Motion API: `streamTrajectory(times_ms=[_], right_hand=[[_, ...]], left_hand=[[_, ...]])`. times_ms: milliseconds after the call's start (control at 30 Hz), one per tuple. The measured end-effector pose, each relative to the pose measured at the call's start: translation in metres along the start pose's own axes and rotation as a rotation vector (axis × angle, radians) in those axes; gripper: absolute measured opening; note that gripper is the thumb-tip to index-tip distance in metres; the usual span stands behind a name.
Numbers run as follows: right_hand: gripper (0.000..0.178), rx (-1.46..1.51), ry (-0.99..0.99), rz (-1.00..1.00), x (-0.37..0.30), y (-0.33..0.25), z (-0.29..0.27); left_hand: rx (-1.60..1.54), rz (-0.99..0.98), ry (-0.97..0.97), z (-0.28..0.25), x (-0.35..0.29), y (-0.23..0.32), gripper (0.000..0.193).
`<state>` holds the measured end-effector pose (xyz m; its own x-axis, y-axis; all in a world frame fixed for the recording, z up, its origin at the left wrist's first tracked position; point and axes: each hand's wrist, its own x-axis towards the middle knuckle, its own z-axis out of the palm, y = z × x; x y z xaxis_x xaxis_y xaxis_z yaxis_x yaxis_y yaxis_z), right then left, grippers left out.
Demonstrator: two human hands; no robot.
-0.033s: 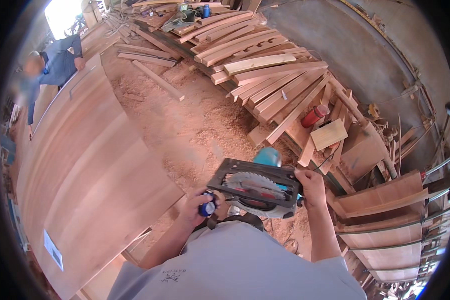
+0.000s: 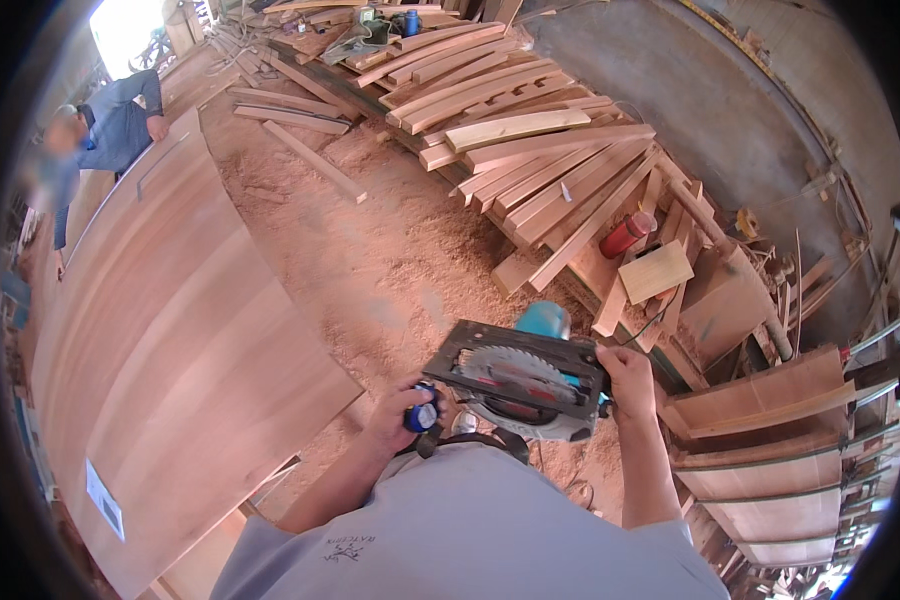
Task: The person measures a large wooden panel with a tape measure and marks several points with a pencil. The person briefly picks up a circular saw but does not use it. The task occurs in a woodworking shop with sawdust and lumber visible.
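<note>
Circular saw held up at chest height, tipped so the underside faces the camera: dark rectangular base plate, toothed blade with a red centre, grey guard below, teal motor housing poking out above the far edge. Right hand clamped on the right edge of the base plate, fingers curled over the rim, thumb toward the blade side. Left hand closed round a small blue round part just beside the saw's left corner, fingers wrapped tight, knuckles up; whether that blue part belongs to the saw cannot be told. Both forearms rising from the lower edge over a grey shirt.

Directly beneath, sawdust-covered floor, reddish and loose. To the left, large pale plywood sheets lying flat, with a small white label near the lower corner. Beyond the saw, on the right, a long heap of sawn planks stacked at mixed angles, a red cylinder lying among them, a square offcut board just beside it. More stacked boards at the far right. Far upper left, another person in a blue shirt bent at the plywood's far end, well apart from the saw.
</note>
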<state>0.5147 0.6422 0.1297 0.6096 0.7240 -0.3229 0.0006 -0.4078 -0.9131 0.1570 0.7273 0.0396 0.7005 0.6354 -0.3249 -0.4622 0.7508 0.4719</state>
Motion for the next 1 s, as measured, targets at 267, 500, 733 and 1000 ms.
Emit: streamTrajectory(times_ms=[267,500,733,1000], right_hand=[[0.029,0.145,0.138,0.07,0.08,0.035,-0.07],[0.028,0.148,0.127,0.112,0.218,0.011,-0.041],[0.027,0.048,0.126,0.107,0.453,0.052,-0.002],[0.025,0.028,0.105,0.198,0.67,0.052,0.064]], left_hand=[[0.06,-0.145,-0.077,0.025,0.134,-0.013,0.021],[0.092,-0.141,-0.069,0.017,0.28,0.041,0.021],[0.166,-0.098,-0.043,-0.018,0.447,0.098,0.017],[0.248,-0.14,0.062,-0.06,0.623,0.144,0.025]])
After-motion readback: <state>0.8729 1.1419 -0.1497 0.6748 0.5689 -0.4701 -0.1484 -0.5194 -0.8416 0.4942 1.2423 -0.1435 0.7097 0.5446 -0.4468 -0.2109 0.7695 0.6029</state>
